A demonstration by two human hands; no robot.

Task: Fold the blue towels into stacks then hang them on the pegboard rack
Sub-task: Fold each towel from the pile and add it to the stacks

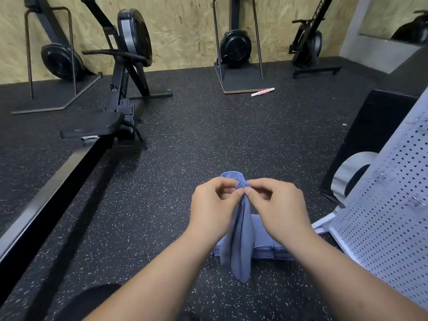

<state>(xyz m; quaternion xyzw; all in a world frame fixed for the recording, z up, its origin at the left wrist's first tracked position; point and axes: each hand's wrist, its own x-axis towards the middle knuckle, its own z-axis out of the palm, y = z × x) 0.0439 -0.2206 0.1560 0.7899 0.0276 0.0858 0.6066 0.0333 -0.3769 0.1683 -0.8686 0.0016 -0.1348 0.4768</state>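
Low in the middle of the frame, I have both hands raised together above the floor. There my left hand and right hand each pinch the top edge of one blue towel, thumbs nearly touching and the other fingers curled in. The towel hangs bunched and narrow between my wrists, its lower corner pointing down. Behind it, partly hidden, a stack of folded blue towels lies on the floor. At the right edge stands the white pegboard rack, just beside the stack. A rowing machine sits at upper left, well apart.
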